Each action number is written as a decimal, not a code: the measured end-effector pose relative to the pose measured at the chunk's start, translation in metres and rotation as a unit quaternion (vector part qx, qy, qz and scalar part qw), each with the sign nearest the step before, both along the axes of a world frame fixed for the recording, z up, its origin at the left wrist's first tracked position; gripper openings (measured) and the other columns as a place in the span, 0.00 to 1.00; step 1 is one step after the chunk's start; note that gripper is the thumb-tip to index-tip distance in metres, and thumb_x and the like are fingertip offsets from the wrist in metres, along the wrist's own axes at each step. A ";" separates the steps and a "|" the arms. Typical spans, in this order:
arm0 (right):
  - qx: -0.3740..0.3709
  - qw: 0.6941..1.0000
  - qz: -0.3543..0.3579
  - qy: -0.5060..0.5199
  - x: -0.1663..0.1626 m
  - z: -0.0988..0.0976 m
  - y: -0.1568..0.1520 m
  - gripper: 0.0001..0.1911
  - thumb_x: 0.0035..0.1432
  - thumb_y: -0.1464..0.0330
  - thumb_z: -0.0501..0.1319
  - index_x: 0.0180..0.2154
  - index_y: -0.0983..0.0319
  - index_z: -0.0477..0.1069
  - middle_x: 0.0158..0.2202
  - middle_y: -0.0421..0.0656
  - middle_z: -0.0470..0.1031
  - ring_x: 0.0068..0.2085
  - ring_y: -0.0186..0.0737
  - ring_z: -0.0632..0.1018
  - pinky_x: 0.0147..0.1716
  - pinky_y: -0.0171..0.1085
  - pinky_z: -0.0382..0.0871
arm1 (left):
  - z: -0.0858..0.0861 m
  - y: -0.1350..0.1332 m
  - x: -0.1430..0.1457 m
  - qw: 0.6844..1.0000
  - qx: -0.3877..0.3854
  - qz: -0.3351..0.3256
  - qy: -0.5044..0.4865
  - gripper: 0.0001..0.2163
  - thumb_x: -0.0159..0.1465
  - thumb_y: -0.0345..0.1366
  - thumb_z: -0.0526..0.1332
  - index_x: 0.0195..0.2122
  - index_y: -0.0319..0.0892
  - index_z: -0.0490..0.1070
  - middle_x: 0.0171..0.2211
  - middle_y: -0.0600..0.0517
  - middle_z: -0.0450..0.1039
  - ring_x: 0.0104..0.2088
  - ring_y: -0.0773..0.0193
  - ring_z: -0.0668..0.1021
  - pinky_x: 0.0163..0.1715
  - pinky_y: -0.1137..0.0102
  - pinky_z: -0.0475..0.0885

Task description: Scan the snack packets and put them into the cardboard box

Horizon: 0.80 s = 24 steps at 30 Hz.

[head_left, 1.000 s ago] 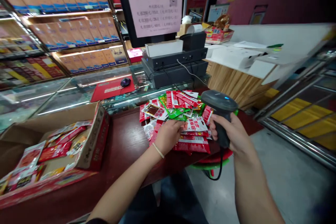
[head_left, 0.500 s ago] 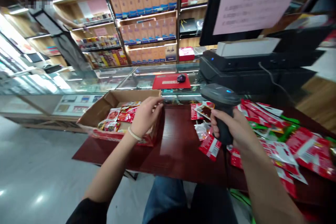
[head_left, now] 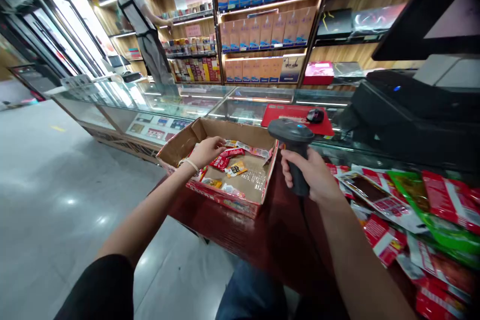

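Since a moment ago our left hand (head_left: 205,151) has dropped from the rim into the cardboard box (head_left: 245,136). The table (head_left: 277,235) carries that box at its left end, with open floor (head_left: 56,200) beyond its edge, and the packet pile (head_left: 412,200) at right. Our right hand (head_left: 313,180) clenches the scanner (head_left: 292,132), handle upright, head pointing left over the box. Left fingers curl beside a red packet (head_left: 221,161); we cannot tell whether they grip it.

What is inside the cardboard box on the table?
The cardboard box holds a few snack packets, red and yellow, over its floor. The left hand covers whatever lies beneath it; the near wall hides the front edge.
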State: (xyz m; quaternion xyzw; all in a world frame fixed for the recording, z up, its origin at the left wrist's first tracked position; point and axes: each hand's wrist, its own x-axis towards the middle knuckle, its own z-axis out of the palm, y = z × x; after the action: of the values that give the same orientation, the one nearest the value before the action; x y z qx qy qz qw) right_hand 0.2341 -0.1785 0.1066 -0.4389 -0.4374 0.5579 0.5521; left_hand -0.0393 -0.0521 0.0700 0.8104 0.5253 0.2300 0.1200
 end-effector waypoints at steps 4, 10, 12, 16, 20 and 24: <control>-0.018 1.000 -0.003 -0.014 0.005 -0.004 0.006 0.18 0.48 0.59 0.69 0.35 0.59 0.65 0.19 0.32 0.66 0.16 0.30 0.66 0.11 0.29 0.62 | -0.010 0.019 0.012 0.988 -0.092 -0.075 0.099 0.13 0.61 0.40 0.58 0.44 0.41 0.73 0.40 0.47 0.78 0.39 0.58 0.78 0.38 0.69 0.68; -0.016 1.000 -0.009 -0.022 0.015 -0.003 0.010 0.18 0.48 0.59 0.69 0.36 0.58 0.65 0.19 0.32 0.66 0.16 0.30 0.66 0.11 0.30 0.63 | -0.047 0.042 0.052 0.935 -0.228 -0.140 0.234 0.22 0.47 0.39 0.68 0.45 0.43 0.75 0.40 0.46 0.78 0.39 0.55 0.78 0.40 0.68 0.69; -0.016 1.000 -0.019 -0.018 0.019 -0.003 0.010 0.18 0.49 0.59 0.69 0.37 0.58 0.65 0.19 0.32 0.66 0.16 0.30 0.66 0.12 0.30 0.63 | -0.062 0.047 0.060 0.935 -0.220 -0.121 0.250 0.23 0.43 0.39 0.71 0.42 0.43 0.76 0.41 0.44 0.78 0.40 0.54 0.77 0.41 0.67 0.69; -0.007 1.000 -0.026 -0.007 0.028 -0.002 0.007 0.18 0.50 0.59 0.68 0.40 0.58 0.65 0.20 0.32 0.66 0.17 0.30 0.66 0.12 0.30 0.63 | -0.076 0.052 0.066 0.936 -0.217 -0.094 0.260 0.20 0.40 0.41 0.72 0.35 0.42 0.76 0.37 0.44 0.78 0.39 0.52 0.78 0.42 0.65 0.70; 0.012 0.999 -0.034 0.005 0.034 0.003 0.001 0.17 0.51 0.59 0.68 0.39 0.58 0.66 0.20 0.32 0.66 0.17 0.30 0.66 0.12 0.29 0.63 | -0.069 0.044 0.066 0.940 -0.211 -0.099 0.249 0.15 0.39 0.37 0.72 0.30 0.42 0.75 0.33 0.46 0.77 0.37 0.52 0.78 0.41 0.65 0.70; 0.034 0.999 -0.035 0.011 0.039 0.006 -0.007 0.17 0.51 0.58 0.67 0.38 0.59 0.66 0.20 0.32 0.65 0.17 0.30 0.65 0.12 0.29 0.63 | -0.050 0.032 0.066 0.960 -0.174 -0.078 0.205 0.18 0.40 0.30 0.70 0.35 0.41 0.74 0.35 0.44 0.77 0.39 0.49 0.78 0.41 0.63 0.70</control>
State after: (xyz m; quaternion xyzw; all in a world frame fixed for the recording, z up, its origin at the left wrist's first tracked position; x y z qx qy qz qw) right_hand 0.2735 -0.1856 0.1130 -0.4286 -0.4343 0.5277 0.5909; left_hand 0.0266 -0.0200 0.0199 0.8451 0.5060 -0.0461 0.1662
